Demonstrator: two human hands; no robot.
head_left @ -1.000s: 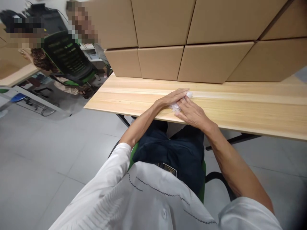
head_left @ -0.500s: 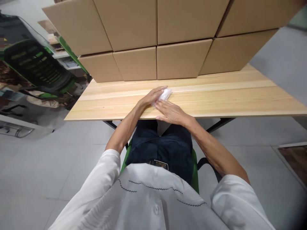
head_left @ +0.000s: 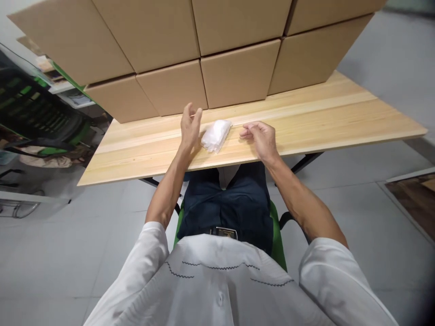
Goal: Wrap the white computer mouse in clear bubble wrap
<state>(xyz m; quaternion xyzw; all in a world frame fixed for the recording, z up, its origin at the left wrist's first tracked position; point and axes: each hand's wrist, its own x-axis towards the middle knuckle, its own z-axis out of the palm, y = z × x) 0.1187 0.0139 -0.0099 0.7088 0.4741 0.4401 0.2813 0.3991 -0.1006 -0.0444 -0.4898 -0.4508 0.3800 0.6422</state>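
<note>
A small white package in clear, wrinkled plastic wrap (head_left: 216, 135) lies on the wooden table between my two hands, and neither hand touches it. Just left of it, my left hand (head_left: 190, 127) is raised over the tabletop, thumb and fingers apart. A thin pale line shows between them, too fine to make out. To the right of the package, my right hand (head_left: 263, 139) has its fingers curled in, the thumb against the index finger. Whatever may be in that pinch is hidden.
Large cardboard boxes (head_left: 238, 72) are stacked two rows high along the back of the wooden table (head_left: 306, 120). The table's front edge runs just above my lap. A black and green office chair (head_left: 37, 104) stands at the left.
Both hands have come off the package, the left one moving left and the right one moving right. The right fingers went from flat to curled. The view has tilted and shifted.
</note>
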